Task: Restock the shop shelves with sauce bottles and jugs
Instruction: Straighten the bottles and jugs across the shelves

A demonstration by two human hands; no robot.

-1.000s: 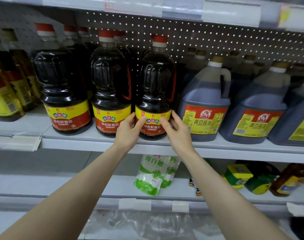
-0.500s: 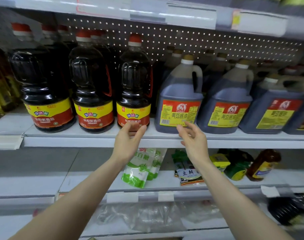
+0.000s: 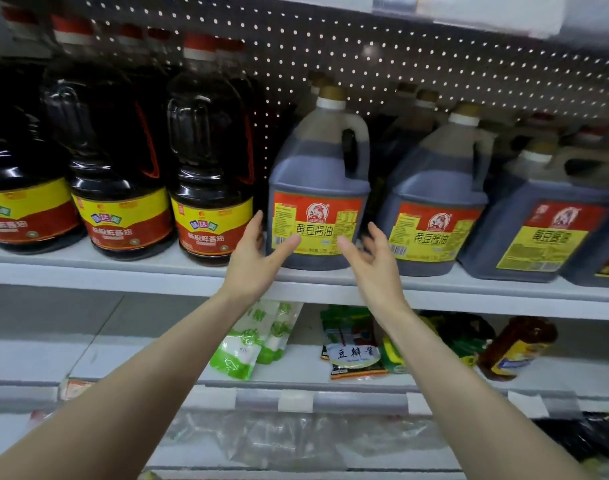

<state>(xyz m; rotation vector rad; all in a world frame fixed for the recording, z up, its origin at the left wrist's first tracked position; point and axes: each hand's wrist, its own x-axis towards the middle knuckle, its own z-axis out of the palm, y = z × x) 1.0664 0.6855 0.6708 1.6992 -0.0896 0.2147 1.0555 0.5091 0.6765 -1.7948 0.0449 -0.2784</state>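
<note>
Held out at shelf height, the left grip (image 3: 251, 258) and right grip (image 3: 376, 261) are spread open, palms facing, either side of a grey translucent plastic jug of dark sauce (image 3: 317, 174) standing on the white shelf (image 3: 123, 275).

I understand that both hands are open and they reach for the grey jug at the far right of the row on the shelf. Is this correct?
Not quite. The left hand and the right hand are open, but they reach for the leftmost grey jug in the row, right next to a dark bottle, not at the far right. The head view shows it.
</note>
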